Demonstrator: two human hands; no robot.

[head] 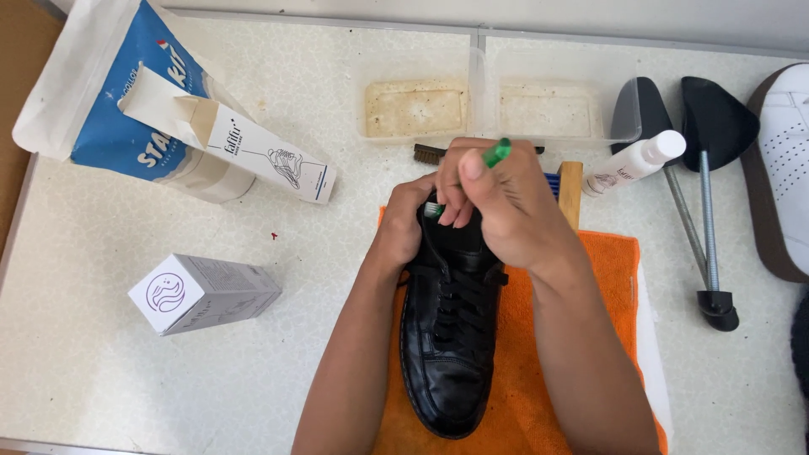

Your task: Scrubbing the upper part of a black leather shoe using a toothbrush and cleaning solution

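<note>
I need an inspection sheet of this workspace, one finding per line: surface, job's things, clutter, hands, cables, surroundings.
Surface: pale speckled table, partly covered by an orange cloth.
Job's things: black laced shoe lying on the cloth; green-handled small brush at the shoe's opening.
Clutter: white box, long carton, blue and white pouch, two plastic trays, white bottle, black shoe trees.
Hands: left hand grips the shoe's heel end; right hand holds the brush.
Cables: nothing seen.
Surroundings: white shoe at the right edge.
</note>
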